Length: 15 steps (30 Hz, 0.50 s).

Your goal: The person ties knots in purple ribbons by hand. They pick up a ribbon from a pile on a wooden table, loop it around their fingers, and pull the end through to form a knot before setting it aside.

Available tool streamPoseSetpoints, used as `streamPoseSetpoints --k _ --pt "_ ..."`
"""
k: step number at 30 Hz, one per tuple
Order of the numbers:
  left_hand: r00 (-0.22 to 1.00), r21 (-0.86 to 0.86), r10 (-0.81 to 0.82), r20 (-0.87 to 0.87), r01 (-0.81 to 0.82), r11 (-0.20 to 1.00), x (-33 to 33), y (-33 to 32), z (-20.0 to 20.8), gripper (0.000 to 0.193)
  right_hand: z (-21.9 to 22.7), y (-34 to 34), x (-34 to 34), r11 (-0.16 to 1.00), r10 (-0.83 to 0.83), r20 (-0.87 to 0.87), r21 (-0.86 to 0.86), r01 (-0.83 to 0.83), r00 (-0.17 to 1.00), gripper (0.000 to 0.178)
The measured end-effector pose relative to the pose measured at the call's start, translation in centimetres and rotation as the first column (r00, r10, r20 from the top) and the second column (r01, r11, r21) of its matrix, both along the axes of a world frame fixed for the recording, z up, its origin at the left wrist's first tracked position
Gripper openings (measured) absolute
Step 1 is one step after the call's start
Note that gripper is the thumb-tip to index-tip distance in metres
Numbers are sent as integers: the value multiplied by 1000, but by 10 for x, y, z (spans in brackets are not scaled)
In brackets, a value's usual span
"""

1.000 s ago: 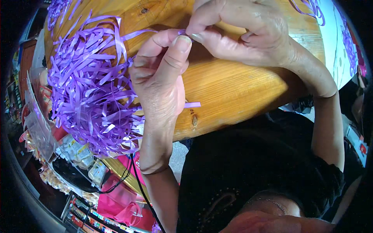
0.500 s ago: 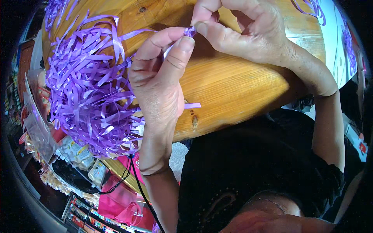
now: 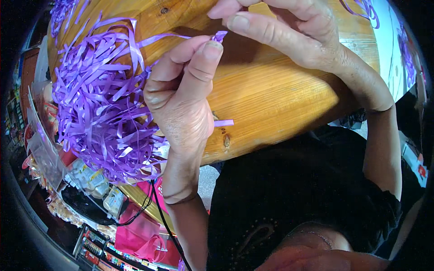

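My left hand (image 3: 183, 95) pinches a purple ribbon (image 3: 219, 36) between thumb and forefinger. A short folded or knotted end of it sticks up past the fingertips, and a strand runs left toward the heap. Just above and to the right is my right hand (image 3: 289, 34), thumb and forefinger slightly apart, with no ribbon visible between them. Its other fingers are loosely curled and partly cut off by the top edge. A large tangled heap of purple ribbons (image 3: 99, 99) lies to the left of my left hand, on the wooden table (image 3: 271, 99).
A short ribbon piece (image 3: 224, 123) lies near the table's front edge. More purple ribbons (image 3: 368, 13) are at the far right, by a white marbled surface (image 3: 391, 54). Below left are clear plastic packaging (image 3: 45, 144), a pink bag (image 3: 140, 237) and a black cable (image 3: 158, 205).
My right hand's fingers have come off the ribbon end and parted, and the hand has shifted slightly. My left hand has moved a little to the left, still pinching the ribbon.
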<state>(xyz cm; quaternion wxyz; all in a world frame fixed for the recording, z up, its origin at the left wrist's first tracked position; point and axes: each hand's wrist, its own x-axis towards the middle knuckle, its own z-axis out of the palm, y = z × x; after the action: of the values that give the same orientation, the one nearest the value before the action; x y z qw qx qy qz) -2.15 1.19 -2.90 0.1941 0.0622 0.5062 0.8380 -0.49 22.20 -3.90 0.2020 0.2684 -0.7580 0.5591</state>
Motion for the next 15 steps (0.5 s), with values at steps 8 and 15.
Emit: streamPoseSetpoints --k 8,15 --pt "998 -7 -59 -23 58 998 -3 -4 -8 12 -4 -4 -8 998 57 -282 44 -46 958 39" --pt "993 -98 -104 -47 99 990 -7 -6 -11 5 -4 6 -15 916 33 -507 361 177 862 20"
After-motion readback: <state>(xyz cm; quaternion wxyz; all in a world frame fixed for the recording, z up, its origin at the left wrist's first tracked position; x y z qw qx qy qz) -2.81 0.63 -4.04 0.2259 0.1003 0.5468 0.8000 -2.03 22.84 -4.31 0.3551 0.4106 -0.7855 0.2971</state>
